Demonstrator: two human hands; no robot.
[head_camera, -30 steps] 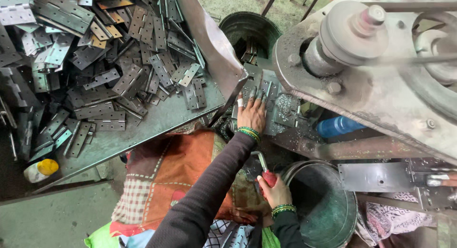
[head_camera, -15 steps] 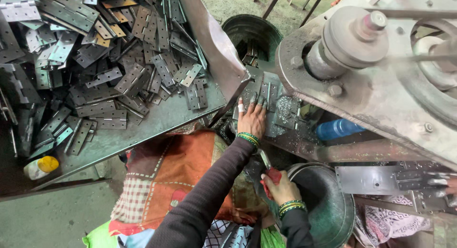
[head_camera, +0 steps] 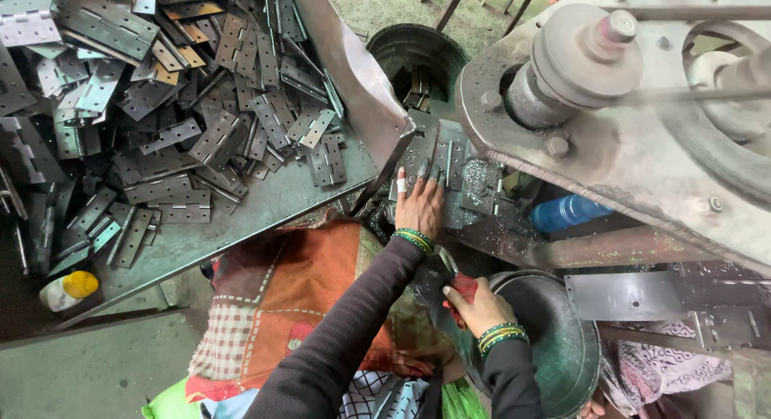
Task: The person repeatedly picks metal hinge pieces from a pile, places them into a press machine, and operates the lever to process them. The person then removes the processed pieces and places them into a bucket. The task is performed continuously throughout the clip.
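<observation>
My left hand lies flat, fingers spread, on metal hinge plates on the bed of a press machine. A white bandage wraps its thumb, and green bangles circle the wrist. Lower down, my right hand is closed around a red-handled lever beside a dark green metal bowl. Both arms wear dark sleeves.
A large heap of grey metal hinges covers a metal table on the left. A small bottle with a yellow cap sits at its near edge. A dark bin stands behind the machine, a blue bottle lies under it.
My left hand stays on the plates, shifted slightly. My right hand has moved a little along the red-handled lever near the bowl.
</observation>
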